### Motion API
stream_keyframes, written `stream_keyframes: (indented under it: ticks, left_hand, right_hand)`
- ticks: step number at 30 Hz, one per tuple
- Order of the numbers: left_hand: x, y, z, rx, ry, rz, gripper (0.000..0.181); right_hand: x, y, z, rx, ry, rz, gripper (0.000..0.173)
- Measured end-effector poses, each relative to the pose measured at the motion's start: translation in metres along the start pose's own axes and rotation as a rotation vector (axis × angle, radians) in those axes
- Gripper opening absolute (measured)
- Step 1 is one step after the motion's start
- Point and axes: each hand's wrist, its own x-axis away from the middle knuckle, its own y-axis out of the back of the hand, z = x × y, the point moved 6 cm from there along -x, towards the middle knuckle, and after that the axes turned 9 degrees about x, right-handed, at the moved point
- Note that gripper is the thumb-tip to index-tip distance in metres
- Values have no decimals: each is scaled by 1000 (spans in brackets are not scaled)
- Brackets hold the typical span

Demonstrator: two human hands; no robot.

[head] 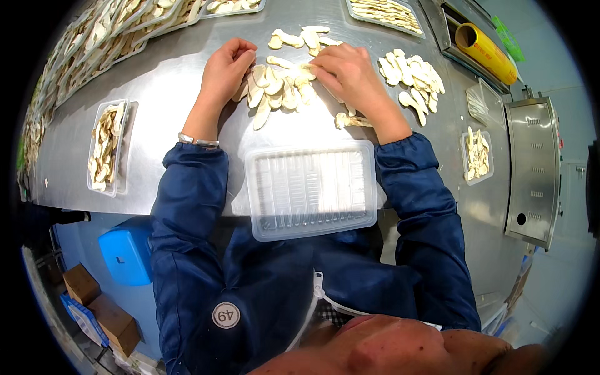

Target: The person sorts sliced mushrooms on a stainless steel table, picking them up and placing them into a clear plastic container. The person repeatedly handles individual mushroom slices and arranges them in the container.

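Note:
Loose pale mushroom slices lie heaped on a stainless steel table between my hands. My left hand is at the heap's left edge, fingers curled in; whether anything is inside them is hidden. On the right, my right hand has its thumb and fingertips closed at the end of a slice at the heap's upper right. Nearer my body, an empty clear plastic tray juts over the table's front edge. A browner slice rests below my right hand.
Stacked trays of slices fill the far left. A filled tray stands at left, another at right, and one of neat rows at the back. Another slice pile lies right, near a yellow film roll. A blue stool stands below.

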Motion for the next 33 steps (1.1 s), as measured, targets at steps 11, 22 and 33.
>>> stream_keyframes:
  ticks: [11,22,33]
  left_hand:
    - [2,2,-1,-36,-2,-13,24]
    - [0,-1,-1,-4,18,-2,22]
    - [1,0,0,-10,15,-1,24]
  right_hand:
    - [21,68,-46,181,-318,-196,30]
    - [-1,-2,9,-90,-181,171,26]
    - [23,15,-32,-491,-590,290,21]
